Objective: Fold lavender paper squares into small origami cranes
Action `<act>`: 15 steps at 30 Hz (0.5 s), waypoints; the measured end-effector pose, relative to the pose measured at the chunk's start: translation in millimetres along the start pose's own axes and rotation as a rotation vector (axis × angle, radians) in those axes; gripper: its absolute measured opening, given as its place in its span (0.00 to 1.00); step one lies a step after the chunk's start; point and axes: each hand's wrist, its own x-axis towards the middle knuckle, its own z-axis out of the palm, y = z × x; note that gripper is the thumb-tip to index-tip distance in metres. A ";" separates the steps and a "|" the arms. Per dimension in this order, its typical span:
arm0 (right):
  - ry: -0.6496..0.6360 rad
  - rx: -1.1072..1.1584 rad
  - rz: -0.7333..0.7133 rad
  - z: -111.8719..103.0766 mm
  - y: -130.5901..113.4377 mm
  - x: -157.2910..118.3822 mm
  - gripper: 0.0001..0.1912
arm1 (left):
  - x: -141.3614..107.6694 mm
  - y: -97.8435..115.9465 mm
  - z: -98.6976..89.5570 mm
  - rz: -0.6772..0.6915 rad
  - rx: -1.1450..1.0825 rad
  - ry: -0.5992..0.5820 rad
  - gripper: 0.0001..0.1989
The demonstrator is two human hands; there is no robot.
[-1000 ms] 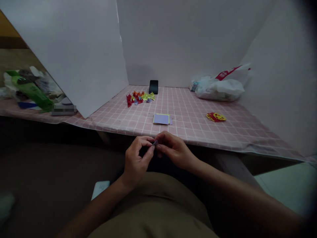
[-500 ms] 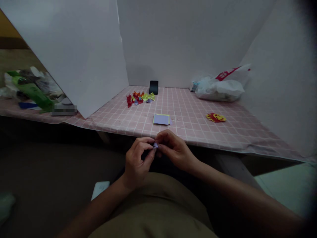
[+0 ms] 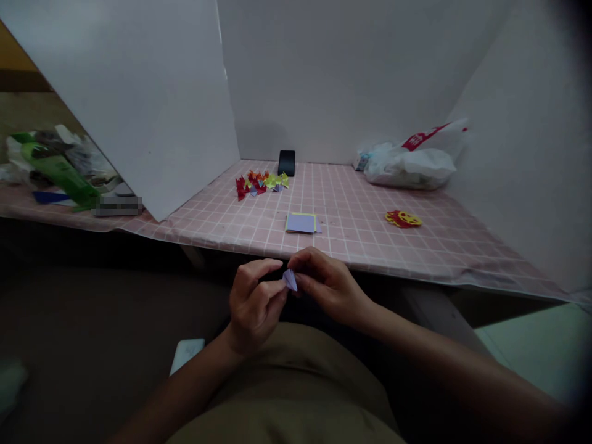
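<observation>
A small folded piece of purple paper (image 3: 290, 280) is pinched between both hands, just in front of the table's near edge and above my lap. My left hand (image 3: 256, 301) grips its left side between thumb and a finger, with the index finger raised off it. On the right side, my right hand (image 3: 326, 282) holds it with thumb and fingertips; some of those fingers are hidden. Beyond the hands lies a stack of square paper (image 3: 301, 223), purple on top with yellow edges showing. Several folded paper figures (image 3: 259, 184) in red, orange, yellow and purple are grouped farther back.
A dark phone-like slab (image 3: 287, 163) leans at the back of the pink checked tabletop (image 3: 342, 209). Red and yellow cut-out shapes (image 3: 403, 219) lie right, before a white plastic bag (image 3: 411, 165). White panels (image 3: 185, 92) enclose the table. Clutter with a green packet (image 3: 60, 172) sits left.
The folded purple paper has turned and shows more of its surface. My left index finger has lifted away from it, and the left hand has shifted slightly.
</observation>
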 end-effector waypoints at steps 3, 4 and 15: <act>-0.005 -0.030 -0.030 -1.6 -0.9 0.6 0.06 | 2.2 0.1 0.0 0.047 -0.047 -0.032 0.11; -0.011 -0.048 -0.041 -2.2 -1.4 0.9 0.07 | 2.8 0.0 -0.1 0.059 -0.058 -0.042 0.12; -0.033 -0.116 -0.040 -5.0 -0.4 2.3 0.05 | 4.2 0.5 0.1 0.007 -0.036 -0.032 0.08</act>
